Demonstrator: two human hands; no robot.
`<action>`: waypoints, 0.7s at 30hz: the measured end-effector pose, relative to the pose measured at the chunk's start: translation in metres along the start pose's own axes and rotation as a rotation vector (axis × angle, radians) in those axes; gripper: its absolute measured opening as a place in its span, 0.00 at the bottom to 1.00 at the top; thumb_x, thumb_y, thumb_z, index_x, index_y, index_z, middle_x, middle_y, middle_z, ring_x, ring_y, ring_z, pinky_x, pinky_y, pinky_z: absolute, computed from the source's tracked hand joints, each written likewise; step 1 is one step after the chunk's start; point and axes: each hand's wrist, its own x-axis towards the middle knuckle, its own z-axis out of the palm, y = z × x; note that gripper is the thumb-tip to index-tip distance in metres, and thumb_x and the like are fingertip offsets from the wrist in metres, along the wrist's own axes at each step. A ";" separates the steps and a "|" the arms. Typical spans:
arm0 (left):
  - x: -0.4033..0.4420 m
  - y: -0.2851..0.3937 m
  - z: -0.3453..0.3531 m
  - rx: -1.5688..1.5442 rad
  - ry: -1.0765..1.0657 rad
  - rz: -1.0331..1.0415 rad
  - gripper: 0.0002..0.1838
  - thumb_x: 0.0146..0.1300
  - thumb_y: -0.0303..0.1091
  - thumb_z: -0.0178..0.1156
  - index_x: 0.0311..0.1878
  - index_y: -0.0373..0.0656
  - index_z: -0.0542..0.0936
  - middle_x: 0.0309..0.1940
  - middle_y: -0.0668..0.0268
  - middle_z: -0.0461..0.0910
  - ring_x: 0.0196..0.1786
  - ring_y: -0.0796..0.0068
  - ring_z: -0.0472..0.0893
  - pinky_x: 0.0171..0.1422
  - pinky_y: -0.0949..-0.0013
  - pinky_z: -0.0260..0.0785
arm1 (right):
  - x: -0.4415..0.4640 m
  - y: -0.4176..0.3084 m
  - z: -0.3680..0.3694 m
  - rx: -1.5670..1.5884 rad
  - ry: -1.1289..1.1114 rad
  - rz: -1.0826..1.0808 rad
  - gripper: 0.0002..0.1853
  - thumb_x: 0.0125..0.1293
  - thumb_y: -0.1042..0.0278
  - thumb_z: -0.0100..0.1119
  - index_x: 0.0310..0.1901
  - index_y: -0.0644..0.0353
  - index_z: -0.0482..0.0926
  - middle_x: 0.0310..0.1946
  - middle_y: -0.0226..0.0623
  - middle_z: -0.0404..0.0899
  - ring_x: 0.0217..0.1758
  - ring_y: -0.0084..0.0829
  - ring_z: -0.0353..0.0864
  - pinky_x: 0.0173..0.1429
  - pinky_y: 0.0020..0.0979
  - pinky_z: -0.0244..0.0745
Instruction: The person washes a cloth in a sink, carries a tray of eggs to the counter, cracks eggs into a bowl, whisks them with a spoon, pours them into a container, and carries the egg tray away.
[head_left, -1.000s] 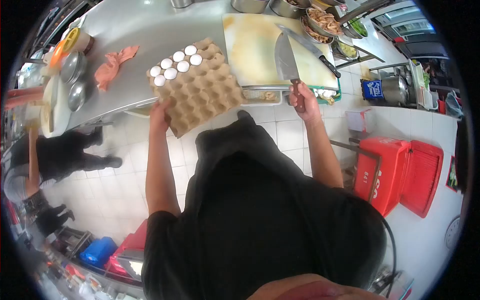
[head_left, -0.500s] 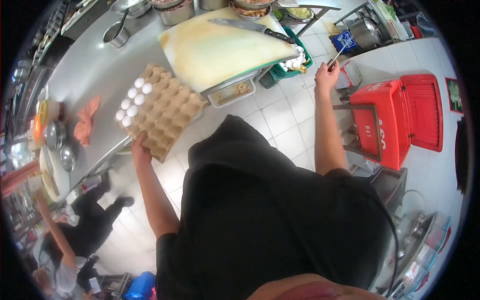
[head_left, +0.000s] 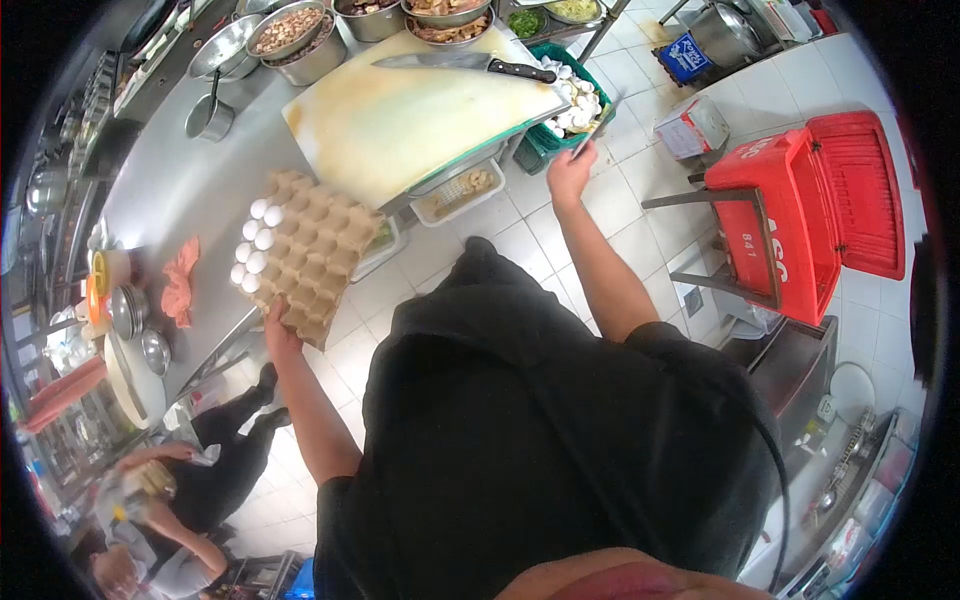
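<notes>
My left hand grips the near edge of a cardboard egg tray, which tilts at the edge of the steel counter. Several white eggs sit in the cups along its left side; the other cups are bare. My right hand is closed around a knife, whose thin blade points up and to the right. Below the blade's far side stands a green basket of eggshells. Beyond the tray lies a white cutting board with a large black-handled knife across its far edge.
Steel bowls of food and a small saucepan stand on the counter. An orange cloth lies left of the tray. A red cooler box with its lid raised is at right. Another person works at lower left.
My right hand has moved left and toward me with the knife, ending near the basket of shells. The view has shifted; my left hand keeps its hold on the tray.
</notes>
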 end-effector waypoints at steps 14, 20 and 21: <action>-0.003 -0.006 -0.001 -0.033 -0.023 0.110 0.31 0.58 0.28 0.62 0.66 0.47 0.68 0.54 0.61 0.75 0.57 0.62 0.76 0.58 0.53 0.75 | -0.016 -0.070 -0.047 0.520 -0.445 0.393 0.25 0.66 0.75 0.51 0.65 0.57 0.63 0.29 0.35 0.75 0.16 0.23 0.66 0.17 0.24 0.59; -0.035 0.003 0.019 -0.046 0.134 0.218 0.29 0.56 0.25 0.59 0.64 0.45 0.68 0.52 0.60 0.76 0.54 0.61 0.78 0.57 0.53 0.75 | -0.046 -0.124 -0.034 0.399 -0.883 0.042 0.23 0.66 0.72 0.53 0.63 0.57 0.67 0.38 0.37 0.79 0.28 0.27 0.76 0.33 0.27 0.72; -0.030 0.001 0.012 -0.059 0.131 0.229 0.29 0.56 0.25 0.59 0.64 0.45 0.69 0.52 0.60 0.77 0.53 0.61 0.78 0.57 0.53 0.76 | -0.050 -0.126 -0.019 0.248 -0.880 -0.138 0.22 0.66 0.72 0.54 0.62 0.56 0.69 0.38 0.38 0.80 0.30 0.30 0.79 0.36 0.29 0.75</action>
